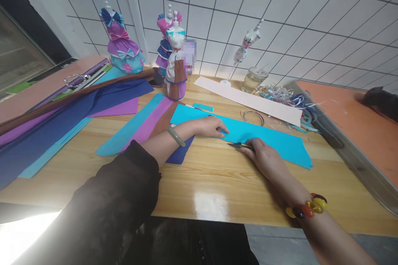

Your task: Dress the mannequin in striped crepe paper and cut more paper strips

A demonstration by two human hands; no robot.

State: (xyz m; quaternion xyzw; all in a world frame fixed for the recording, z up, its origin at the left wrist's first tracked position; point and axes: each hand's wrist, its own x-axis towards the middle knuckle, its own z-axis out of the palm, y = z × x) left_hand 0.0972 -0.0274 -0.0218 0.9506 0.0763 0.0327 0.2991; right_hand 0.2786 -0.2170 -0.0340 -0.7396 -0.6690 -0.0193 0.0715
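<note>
A long turquoise strip (264, 132), of crepe paper or cloth, lies flat across the table. My left hand (212, 127) rests on its left part, palm down with the fingers stretched out. In my right hand (264, 155), fingers closed round the handles, are dark pointed scissors (239, 145). Their tips point left along the strip's near edge; whether the blades touch it I cannot tell. Under and beside my left forearm lie turquoise, purple (149, 120), brown and navy (182, 151) pieces. Just beyond the strip is a small turquoise scrap (203, 107).
Several small dress forms (175, 66) stand along the tiled wall. A pale pink strip (248, 99), a glass of liquid (253, 79) and tangled ribbons (284, 95) lie farther right. Folded coloured sheets (77, 107) cover the left side. An orange surface (351, 116) adjoins the right edge.
</note>
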